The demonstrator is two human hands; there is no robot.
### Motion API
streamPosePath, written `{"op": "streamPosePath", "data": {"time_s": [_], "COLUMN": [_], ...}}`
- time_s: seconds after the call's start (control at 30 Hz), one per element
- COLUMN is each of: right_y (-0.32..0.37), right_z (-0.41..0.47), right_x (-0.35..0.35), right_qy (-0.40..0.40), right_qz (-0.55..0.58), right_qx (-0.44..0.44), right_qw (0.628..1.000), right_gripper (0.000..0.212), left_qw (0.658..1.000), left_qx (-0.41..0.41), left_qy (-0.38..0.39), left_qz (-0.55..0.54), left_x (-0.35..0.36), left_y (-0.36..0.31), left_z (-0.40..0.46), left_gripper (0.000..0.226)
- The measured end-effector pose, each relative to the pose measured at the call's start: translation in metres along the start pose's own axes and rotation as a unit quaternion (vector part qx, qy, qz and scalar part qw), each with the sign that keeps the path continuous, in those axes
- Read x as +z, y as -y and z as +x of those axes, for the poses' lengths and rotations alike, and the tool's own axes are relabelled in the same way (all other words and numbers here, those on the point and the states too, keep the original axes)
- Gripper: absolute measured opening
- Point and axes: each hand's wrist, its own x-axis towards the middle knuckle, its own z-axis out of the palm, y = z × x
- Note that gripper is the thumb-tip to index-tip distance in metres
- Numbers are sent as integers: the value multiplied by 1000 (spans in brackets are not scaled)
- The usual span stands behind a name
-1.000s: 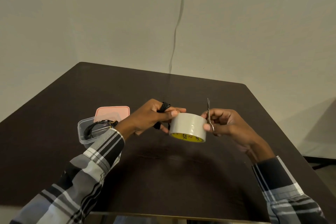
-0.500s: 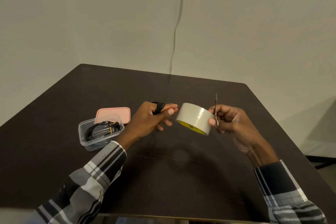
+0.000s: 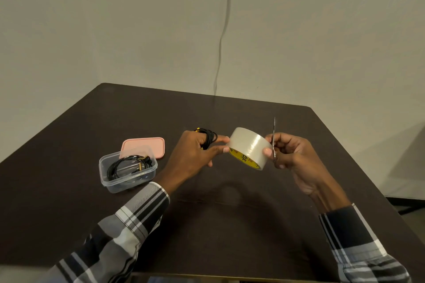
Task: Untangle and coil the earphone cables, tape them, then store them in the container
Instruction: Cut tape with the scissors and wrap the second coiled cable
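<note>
My left hand (image 3: pixel 197 154) holds a coiled black earphone cable (image 3: pixel 208 138) looped around its fingers, while its thumb and forefinger touch the left edge of a roll of clear tape (image 3: pixel 249 147). My right hand (image 3: pixel 292 154) grips that tape roll and a pair of small scissors (image 3: pixel 274 138), blades pointing up. Both hands hover above the dark table (image 3: pixel 230 213). At the left stands a clear plastic container (image 3: pixel 127 171) with another coiled black earphone cable (image 3: pixel 125 164) inside.
A pink lid (image 3: pixel 145 146) lies flat just behind the container. A thin cable (image 3: pixel 222 37) hangs down the wall behind the table. The table's right edge runs close to my right forearm.
The tape roll has tilted and shifted right with my right hand. My left hand's fingertips stay at its edge, and both hands have risen slightly.
</note>
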Motion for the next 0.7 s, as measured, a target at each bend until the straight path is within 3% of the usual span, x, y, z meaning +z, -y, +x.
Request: {"op": "streamPosePath", "data": {"time_s": [0.5, 0.7], "right_y": [0, -2], "right_z": [-1, -1], "right_x": [2, -1], "right_qy": [30, 32], "right_qz": [-12, -14], "right_qx": [6, -6], "right_qw": [999, 999], "right_gripper": [19, 13], "left_qw": [999, 994], "left_qx": [1, -61], "left_qy": [11, 51], "left_qz": [37, -76], "left_x": [-2, -3], "left_y": [-2, 1], "left_z": [2, 1], "left_gripper": [11, 30]}}
